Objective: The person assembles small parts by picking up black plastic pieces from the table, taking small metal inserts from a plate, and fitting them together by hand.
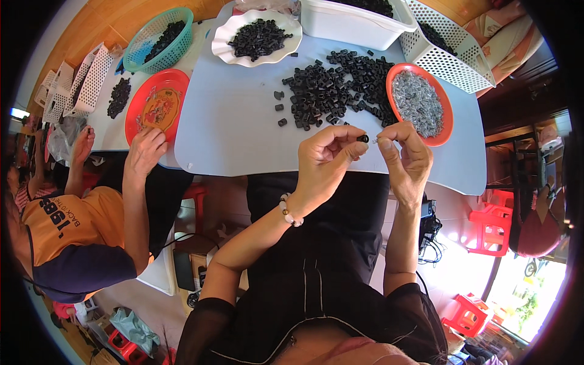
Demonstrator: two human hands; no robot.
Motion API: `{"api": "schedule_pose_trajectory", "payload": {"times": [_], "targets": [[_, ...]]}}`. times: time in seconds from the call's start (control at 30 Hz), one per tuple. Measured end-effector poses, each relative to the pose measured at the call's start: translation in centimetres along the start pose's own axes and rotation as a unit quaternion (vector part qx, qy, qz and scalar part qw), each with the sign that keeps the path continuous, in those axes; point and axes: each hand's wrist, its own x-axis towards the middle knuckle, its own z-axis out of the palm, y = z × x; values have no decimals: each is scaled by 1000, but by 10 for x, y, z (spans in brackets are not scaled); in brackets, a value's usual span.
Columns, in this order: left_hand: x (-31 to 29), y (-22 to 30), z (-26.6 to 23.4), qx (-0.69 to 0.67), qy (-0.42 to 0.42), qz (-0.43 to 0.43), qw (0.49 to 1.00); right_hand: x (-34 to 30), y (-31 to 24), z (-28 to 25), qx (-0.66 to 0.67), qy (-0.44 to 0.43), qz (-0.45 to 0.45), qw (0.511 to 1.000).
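Observation:
My left hand [323, 159] is closed on a small black plastic part [363, 139], held between thumb and fingers above the table's near edge. Just to its right, my right hand [407, 161] pinches a tiny clear piece [375, 140]; its exact kind is too small to make out. The two pieces are close together, with a narrow gap between them. Beyond my hands, a heap of similar black parts [316, 91] lies loose on the pale blue table [237, 128]. An orange-red plate [448, 112] full of small clear pieces [417, 103] stands beyond my right hand.
At the back are a white scalloped dish [220, 47] of black parts, a white tub [356, 31] and a perforated white basket [462, 66]. To the left, a co-worker's hand [146, 151] is by a red plate [134, 121]; a teal basket [184, 44] stands behind. Red stools [493, 226] stand right.

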Motion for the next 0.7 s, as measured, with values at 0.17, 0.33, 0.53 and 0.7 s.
{"api": "schedule_pose_trajectory", "payload": {"times": [0.17, 0.33, 0.53, 0.7], "targets": [[-13, 5, -10, -65, 11, -75, 995, -4, -3, 7, 1, -22, -16, 1000], [-19, 3, -18, -59, -14, -67, 996, -3, -10, 12, -72, -54, -64, 994], [-23, 5, -20, -70, -4, -52, 996, -7, -6, 18, -69, -82, -64, 992], [-28, 4, -27, -72, -1, -57, 996, -11, -7, 20, -45, -112, 8, 993]]}}
